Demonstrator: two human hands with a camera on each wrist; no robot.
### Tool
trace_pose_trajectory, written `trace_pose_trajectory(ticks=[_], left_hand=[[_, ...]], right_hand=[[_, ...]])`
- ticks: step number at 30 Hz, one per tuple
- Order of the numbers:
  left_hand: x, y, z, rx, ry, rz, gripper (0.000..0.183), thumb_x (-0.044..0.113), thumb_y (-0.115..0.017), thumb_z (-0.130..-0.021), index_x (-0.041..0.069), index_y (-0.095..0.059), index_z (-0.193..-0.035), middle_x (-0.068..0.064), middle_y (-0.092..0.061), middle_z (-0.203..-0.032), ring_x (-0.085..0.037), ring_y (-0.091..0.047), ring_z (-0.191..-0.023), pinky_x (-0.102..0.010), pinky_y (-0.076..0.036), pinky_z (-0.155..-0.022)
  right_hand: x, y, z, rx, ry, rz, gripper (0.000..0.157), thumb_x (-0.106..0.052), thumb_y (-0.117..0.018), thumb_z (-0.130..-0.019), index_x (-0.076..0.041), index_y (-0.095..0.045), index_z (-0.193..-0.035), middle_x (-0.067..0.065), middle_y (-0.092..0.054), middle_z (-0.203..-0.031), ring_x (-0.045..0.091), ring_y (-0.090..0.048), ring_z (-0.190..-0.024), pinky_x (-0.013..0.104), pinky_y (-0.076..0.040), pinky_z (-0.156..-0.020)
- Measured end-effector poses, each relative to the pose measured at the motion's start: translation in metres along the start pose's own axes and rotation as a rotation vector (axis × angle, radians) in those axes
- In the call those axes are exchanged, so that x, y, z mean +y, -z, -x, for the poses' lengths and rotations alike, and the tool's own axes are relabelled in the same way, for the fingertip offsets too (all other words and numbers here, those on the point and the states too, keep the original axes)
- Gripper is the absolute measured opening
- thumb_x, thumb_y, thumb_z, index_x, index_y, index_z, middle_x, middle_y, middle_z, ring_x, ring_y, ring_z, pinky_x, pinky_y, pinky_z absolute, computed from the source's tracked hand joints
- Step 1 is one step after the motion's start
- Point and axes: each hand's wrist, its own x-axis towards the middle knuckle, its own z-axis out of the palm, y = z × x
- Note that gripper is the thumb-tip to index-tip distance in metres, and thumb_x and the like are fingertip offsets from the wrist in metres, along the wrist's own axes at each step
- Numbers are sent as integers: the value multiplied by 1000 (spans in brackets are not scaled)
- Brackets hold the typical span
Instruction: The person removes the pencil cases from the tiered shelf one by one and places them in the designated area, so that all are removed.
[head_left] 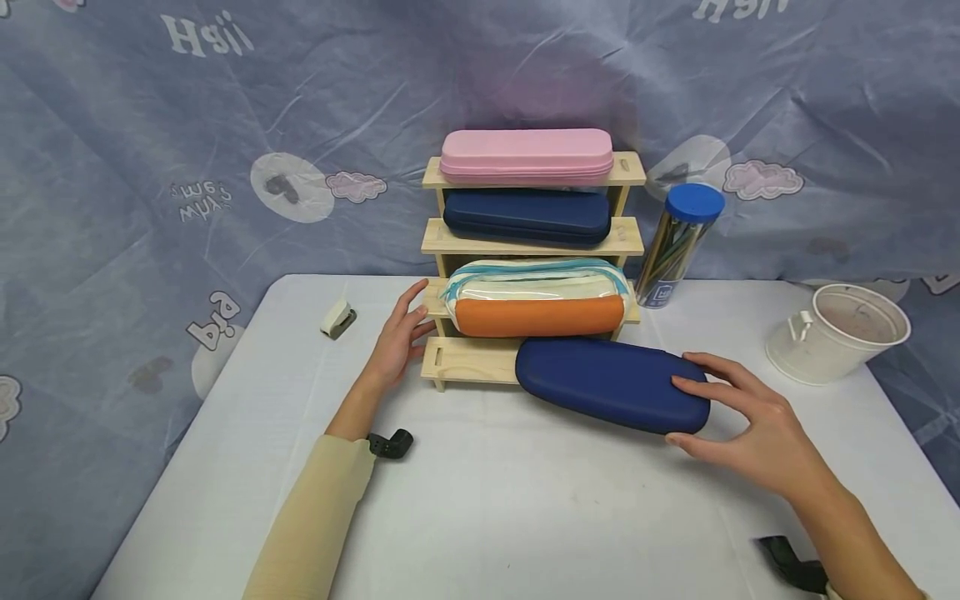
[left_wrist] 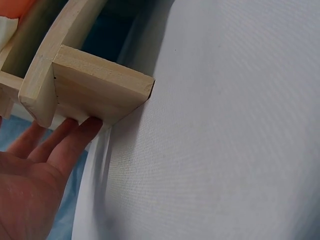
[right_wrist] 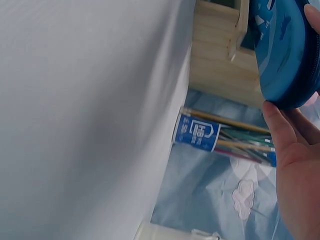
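My right hand (head_left: 757,425) grips the right end of a dark blue zip pencil case (head_left: 611,383), thumb at its near edge and fingers on the far side. The case slants over the bottom step of a wooden tiered rack (head_left: 472,360), its left end above that step. In the right wrist view the case's side (right_wrist: 285,55) looks lighter blue with a printed pattern. My left hand (head_left: 393,342) rests extended fingers against the rack's left side. On the steps above lie a clear-and-orange pencil case (head_left: 540,317), a navy case (head_left: 528,218) and a pink case (head_left: 527,154).
Right of the rack stands a clear tube of pencils (head_left: 671,250) with a blue lid. A white bucket (head_left: 832,337) is at the right table edge. A small white stapler (head_left: 338,319) lies on the left. Patterned blue-grey cloth (head_left: 480,67) hangs behind the white table (head_left: 480,517).
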Motion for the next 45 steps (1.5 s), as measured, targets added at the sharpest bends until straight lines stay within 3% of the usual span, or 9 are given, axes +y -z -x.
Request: trace_pose_trajectory(ticks=[7,14,18,25,38,45], left_hand=[[-1,0,0,4,-13,0,47,35,-43,-103,38,-31,-148,-6,-43,-143,-35,-43,-127,-53,-46,-91],[-1,0,-1,-10,-14,-14,49,36,-41,-103,35,-27,-151,-8,-39,-146,-36,-41,-129,-54,-44,-93],[3,-1,0,-22,-10,-4,51,32,-40,-104,32,-24,-152,-9,-38,-147,-37,-40,-129,-55,-44,-93],[-2,-2,-3,-5,-18,-15,49,39,-45,-101,39,-31,-148,-5,-43,-143,-34,-43,-127,-54,-45,-91],[-1,0,0,-7,-27,-8,49,37,-43,-102,36,-29,-150,-6,-41,-144,-36,-42,-128,-55,-44,-92],[-3,1,-1,-9,-28,0,50,37,-43,-102,34,-28,-150,-7,-41,-144,-38,-41,-128,-54,-45,-91]], right_hand=[[2,13,10,18,8,-20,78,-13,-97,-48,-16,-69,-121,5,-48,-139,14,-40,-130,9,-28,-97],[7,23,20,40,-60,15,78,-11,-97,-48,-18,-70,-121,2,-48,-139,5,-38,-128,5,-27,-94],[10,30,27,65,-58,34,78,-9,-97,-46,-16,-70,-120,4,-49,-138,4,-39,-127,5,-27,-94],[17,40,38,91,-36,65,78,-9,-96,-46,-12,-70,-119,7,-50,-137,7,-40,-128,7,-26,-97],[21,61,51,121,-27,84,80,1,-94,-39,-2,-70,-116,16,-50,-136,2,-42,-124,8,-28,-97],[33,68,56,204,-76,187,85,-1,-93,-40,-5,-68,-121,6,-48,-141,-5,-36,-125,4,-22,-95]])
